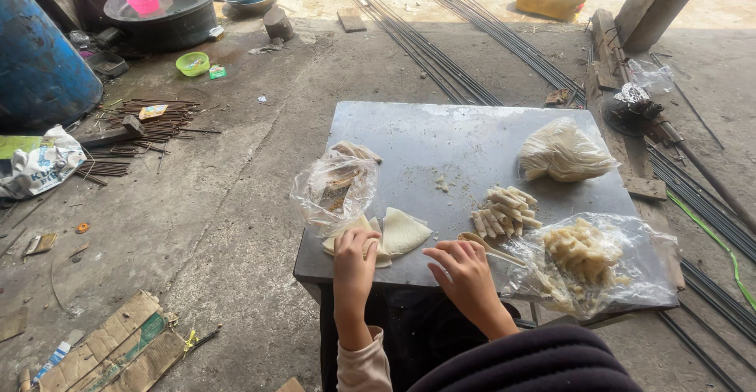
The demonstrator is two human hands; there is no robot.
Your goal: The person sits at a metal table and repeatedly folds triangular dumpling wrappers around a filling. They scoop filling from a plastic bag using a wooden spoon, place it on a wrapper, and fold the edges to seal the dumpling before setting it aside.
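- Two bare hands work at the near edge of a grey metal surface (pixel 441 136), seen from above.
- Left hand (pixel 354 254) is curled down with its fingertips pressing a pale wrapper (pixel 346 234); it grips or pinches that sheet rather than lying flat.
- Just right of the left hand lies a second wrapper (pixel 403 230), triangular, flat and unfilled, overlapping the first.
- Right hand (pixel 465 274) rests loosely bent, fingers on the surface; a spoon (pixel 484 246) lies at its fingertips, and whether the fingers actually hold it I cannot tell.
- Beyond the right hand sits a small stack of rolls (pixel 505 211), already rolled and laid side by side; this looks like the finished part.
- To the right of that hand an open clear bag (pixel 591 262) holds a heap of pale filling, plenty of it unused.
- Beyond the left hand is another clear bag (pixel 337 187), crumpled, with more wrappers inside.
- Far past the right hand, at the back of the surface, a tied bag (pixel 563 152) of pale shreds sits unopened.
- Judged from this, the work seems early to midway: about a dozen rolls done, two wrappers out and not yet filled, much stock left.
- Well off to the left, on the concrete floor, are a blue drum (pixel 35 53), a black basin (pixel 161 14) and a green bowl (pixel 193 63).
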